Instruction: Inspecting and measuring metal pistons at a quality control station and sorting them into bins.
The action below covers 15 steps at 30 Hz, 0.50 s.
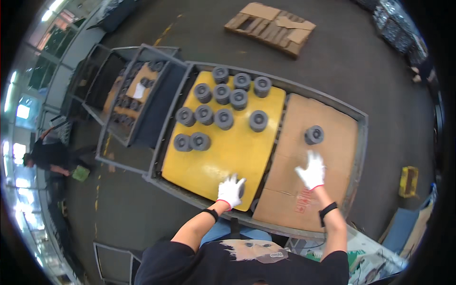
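My left hand (231, 191), in a white glove with a red cuff, is over the near edge of a yellow sheet (223, 164). Its fingers curve around a grey cylinder (242, 190), mostly hidden by the glove. Farther up the same sheet stand several grey grooved cylinders (223, 118), each with a round recess in its top. On the right, my gloved right hand (311, 171) hovers above a brown cardboard sheet (308, 111), fingers apart and slightly blurred. Just beyond its fingertips, apart from them, one lone grey cylinder (314, 135) stands on the cardboard.
A grey metal frame (266, 74) rims both sheets. To the left is a wire-sided cart (142, 90) holding more cylinders on cardboard. A wooden pallet (270, 31) lies on the far floor, a yellow crate (408, 181) at right. Another person (52, 154) walks at far left.
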Tool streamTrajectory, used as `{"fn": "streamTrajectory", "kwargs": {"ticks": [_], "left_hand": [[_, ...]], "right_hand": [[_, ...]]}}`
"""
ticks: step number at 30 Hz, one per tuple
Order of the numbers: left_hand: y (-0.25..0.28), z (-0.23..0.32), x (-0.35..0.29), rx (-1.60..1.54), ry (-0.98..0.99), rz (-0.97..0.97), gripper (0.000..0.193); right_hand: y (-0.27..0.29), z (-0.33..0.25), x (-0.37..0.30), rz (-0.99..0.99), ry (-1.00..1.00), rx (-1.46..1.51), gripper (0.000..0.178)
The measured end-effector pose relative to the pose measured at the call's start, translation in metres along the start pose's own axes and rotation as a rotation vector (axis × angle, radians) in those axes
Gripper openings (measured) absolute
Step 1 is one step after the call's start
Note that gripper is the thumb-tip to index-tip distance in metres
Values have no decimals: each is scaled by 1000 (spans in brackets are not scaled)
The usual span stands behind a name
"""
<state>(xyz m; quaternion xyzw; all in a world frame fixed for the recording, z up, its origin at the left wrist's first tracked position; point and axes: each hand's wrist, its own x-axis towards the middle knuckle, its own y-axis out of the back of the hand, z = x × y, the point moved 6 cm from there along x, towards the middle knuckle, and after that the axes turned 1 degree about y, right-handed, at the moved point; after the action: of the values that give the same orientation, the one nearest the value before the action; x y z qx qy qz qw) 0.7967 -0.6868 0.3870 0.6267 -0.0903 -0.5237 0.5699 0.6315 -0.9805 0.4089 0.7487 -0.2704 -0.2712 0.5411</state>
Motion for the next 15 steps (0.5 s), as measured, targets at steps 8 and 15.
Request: {"fn": "streamTrajectory", "kwargs": {"ticks": [8,15], "left_hand": [[-28,8,13,-113,-127,211,47],[-30,0,3,-120,-33,237,44]], "right_hand": [[-44,131,126,101,-180,347,98],[-98,151,147,195,-346,285,91]]}}
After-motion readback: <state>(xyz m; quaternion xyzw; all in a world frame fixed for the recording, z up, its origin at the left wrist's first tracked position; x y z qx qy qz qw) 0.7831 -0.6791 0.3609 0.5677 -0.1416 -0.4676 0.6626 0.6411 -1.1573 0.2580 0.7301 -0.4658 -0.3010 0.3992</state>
